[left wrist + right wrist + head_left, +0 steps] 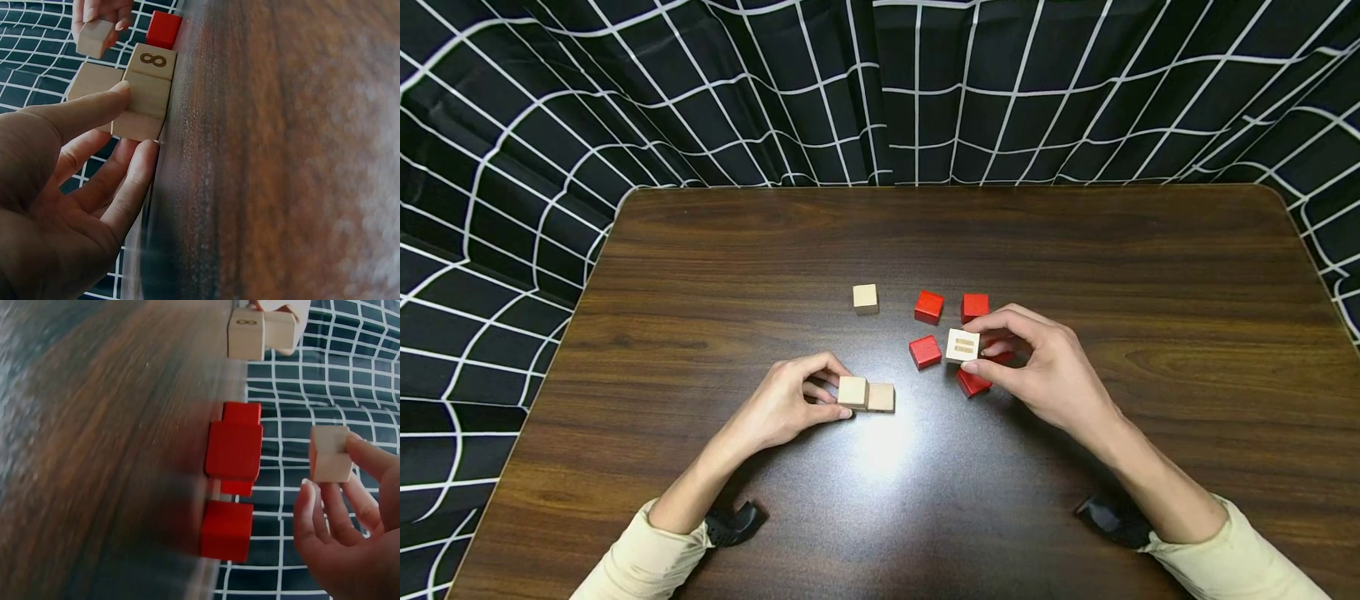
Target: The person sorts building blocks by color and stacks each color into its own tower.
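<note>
My left hand point(786, 402) pinches a small stack of wooden cubes with its thumb and fingers. One cube point(853, 391) sits on top at the left, and a lower cube point(881, 398) extends to the right. In the left wrist view the lower cube's side carries a figure 8 point(153, 60); another cube under the top one is partly behind the thumb. Between thumb and fingers, my right hand point(1052, 362) grips a wooden cube point(962, 345) marked with two bars like an equals sign, raised over the red cubes.
Several red cubes point(928, 307) lie around and beneath the right hand, one of them mostly covered by it. A loose wooden cube point(865, 298) stands farther back on the brown table point(737, 250). Black grid cloth point(775, 83) hangs behind the table's far edge.
</note>
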Available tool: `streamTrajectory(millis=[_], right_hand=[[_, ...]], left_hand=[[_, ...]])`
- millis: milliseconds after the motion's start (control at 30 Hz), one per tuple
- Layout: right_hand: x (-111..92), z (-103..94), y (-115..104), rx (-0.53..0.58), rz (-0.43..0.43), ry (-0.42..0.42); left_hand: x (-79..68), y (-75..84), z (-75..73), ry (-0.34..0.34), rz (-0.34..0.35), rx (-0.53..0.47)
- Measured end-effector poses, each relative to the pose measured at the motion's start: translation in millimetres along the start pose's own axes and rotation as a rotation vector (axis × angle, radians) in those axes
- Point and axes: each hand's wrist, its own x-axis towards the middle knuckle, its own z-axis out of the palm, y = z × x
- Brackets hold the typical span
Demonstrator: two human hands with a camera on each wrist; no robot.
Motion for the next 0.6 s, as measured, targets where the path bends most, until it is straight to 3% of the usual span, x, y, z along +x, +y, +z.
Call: streamTrajectory(millis=[600], right_hand=[[4,20.9,-12,0.049,-0.023,-0.043]], left_hand=[[0.4,1.5,0.3,0.008,-0.010,0.005]])
